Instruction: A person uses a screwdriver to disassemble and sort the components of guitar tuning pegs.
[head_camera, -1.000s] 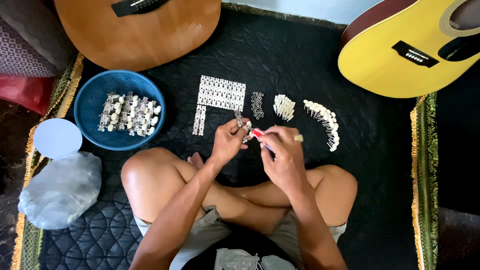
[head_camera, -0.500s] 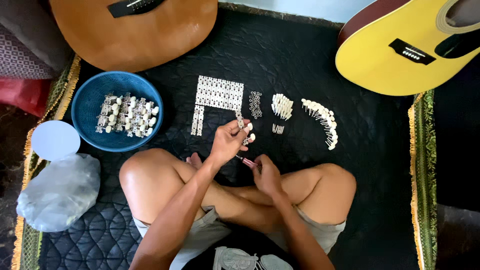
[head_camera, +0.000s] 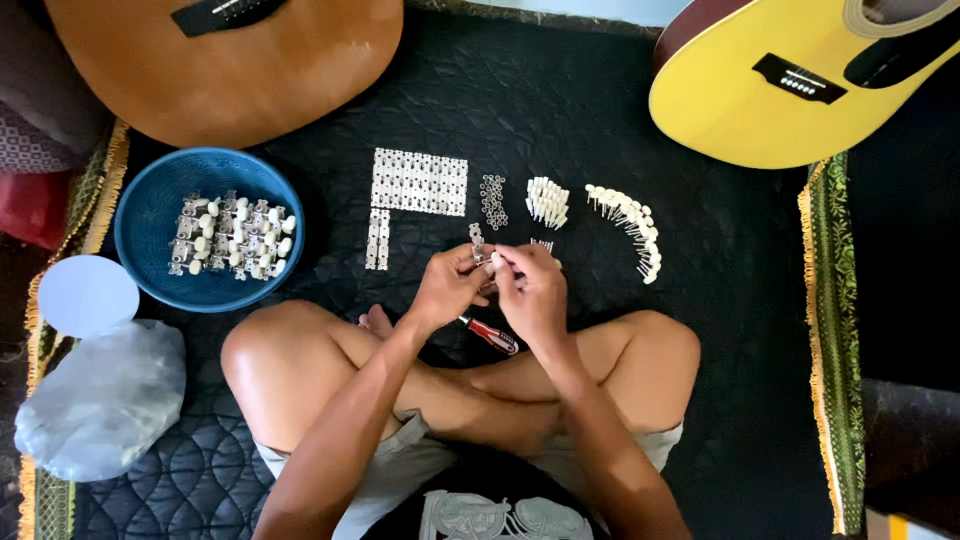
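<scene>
Two hands' grip (head_camera: 492, 262) around small tuner plate (head_camera: 478, 243)

We've got a brown guitar (head_camera: 230, 60) top left, yellow guitar (head_camera: 800, 80) top right, both on the black quilted mat (head_camera: 560, 120). Blue bowl (head_camera: 150, 215) at left w/ assembled tuners. Below it a white lid (head_camera: 88, 295), then a clear plastic bag (head_camera: 100, 400). Green fringed trim (head_camera: 825, 300) at right.
</scene>
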